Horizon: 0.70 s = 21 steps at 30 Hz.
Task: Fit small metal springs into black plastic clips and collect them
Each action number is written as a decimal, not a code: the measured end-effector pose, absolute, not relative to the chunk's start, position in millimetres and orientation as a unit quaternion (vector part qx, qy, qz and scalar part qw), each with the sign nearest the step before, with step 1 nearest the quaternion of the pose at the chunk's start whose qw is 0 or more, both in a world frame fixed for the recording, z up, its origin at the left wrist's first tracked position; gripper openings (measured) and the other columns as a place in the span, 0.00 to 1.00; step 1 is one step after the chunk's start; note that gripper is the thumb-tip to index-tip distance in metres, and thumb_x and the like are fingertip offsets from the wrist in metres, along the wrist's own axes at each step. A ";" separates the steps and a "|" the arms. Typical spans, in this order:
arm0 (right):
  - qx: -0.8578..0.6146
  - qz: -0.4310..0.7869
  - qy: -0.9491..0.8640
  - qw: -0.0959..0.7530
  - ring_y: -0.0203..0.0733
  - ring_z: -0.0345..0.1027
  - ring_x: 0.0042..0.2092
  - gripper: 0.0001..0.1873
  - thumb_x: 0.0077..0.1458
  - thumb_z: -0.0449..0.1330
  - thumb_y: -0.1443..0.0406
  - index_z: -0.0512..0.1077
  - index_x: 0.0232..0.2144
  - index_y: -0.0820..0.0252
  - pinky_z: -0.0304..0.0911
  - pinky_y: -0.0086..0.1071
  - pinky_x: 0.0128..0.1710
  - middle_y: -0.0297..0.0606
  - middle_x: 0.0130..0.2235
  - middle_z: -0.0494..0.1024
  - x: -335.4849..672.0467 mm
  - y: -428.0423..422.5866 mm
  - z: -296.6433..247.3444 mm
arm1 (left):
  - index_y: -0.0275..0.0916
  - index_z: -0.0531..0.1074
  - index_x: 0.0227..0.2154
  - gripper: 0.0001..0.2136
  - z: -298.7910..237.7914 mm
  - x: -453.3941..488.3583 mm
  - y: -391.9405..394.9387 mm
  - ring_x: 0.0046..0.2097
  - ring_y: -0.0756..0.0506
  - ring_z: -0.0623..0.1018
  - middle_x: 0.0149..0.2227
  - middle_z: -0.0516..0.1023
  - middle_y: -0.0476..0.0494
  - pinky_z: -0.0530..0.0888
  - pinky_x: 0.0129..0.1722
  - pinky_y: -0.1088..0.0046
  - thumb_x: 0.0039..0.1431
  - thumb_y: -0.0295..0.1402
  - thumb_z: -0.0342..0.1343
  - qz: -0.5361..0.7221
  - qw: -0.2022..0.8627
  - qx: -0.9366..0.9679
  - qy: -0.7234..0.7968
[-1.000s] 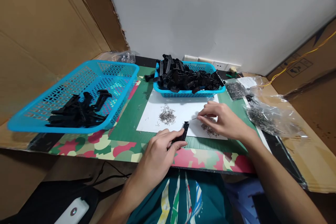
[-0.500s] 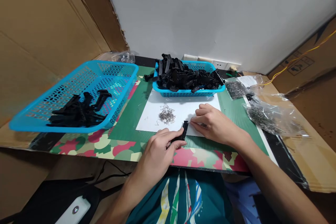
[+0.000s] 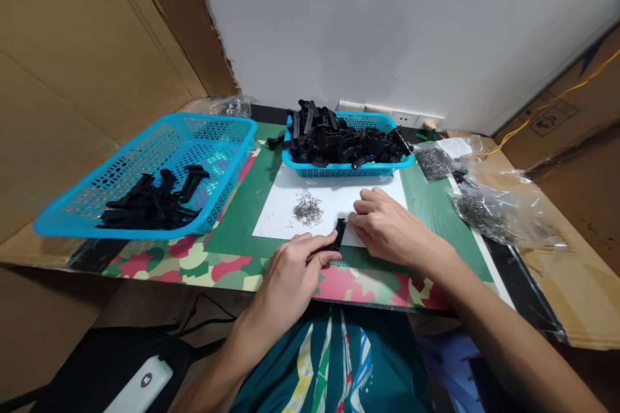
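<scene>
"Our left grip (image 3: 293, 268) is clasping a black part (image 3: 340, 236) between thumb and fingers, its far end showing over the near edge of the white sheet (image 3: 339, 197)."

"And our right grip (image 3: 382, 222)?"

"Its fingertips are sitting together just beside that end; we are failing to tell whether they are pinching anything."

"So which step are we doing?"

"Apparently, we are doing fine work at the part's far end, with thin wire pieces (image 3: 308, 210) lying near on the sheet."

"Then the next move is probably calling for left-hand steadiness and careful right-hand aim."
</scene>
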State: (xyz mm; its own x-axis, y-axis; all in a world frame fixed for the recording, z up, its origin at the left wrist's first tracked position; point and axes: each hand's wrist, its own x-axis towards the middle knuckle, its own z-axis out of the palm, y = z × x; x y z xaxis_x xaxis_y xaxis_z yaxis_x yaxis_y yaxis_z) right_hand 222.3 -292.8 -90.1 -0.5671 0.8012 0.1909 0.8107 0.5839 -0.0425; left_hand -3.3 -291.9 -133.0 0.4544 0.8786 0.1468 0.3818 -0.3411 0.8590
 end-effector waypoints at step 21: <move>-0.454 0.493 -0.620 0.407 0.34 0.54 0.27 0.17 0.72 0.56 0.53 0.73 0.47 0.59 0.50 0.30 0.26 0.27 0.26 0.63 235.8 -294.6 -85.6 | 0.46 0.77 0.60 0.19 -104.3 -11.2 -299.0 0.52 0.44 0.82 0.52 0.82 0.41 0.80 0.49 0.71 0.71 0.25 0.57 0.419 0.324 0.784 0.324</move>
State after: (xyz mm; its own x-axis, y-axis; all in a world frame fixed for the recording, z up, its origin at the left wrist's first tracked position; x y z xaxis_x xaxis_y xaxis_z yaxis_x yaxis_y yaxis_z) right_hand 235.8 -294.6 -85.6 -0.2559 0.9650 0.0577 0.1616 0.1016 -0.9816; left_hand -11.2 -299.0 -104.3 0.4392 0.7789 0.4477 0.2361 -0.5809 0.7790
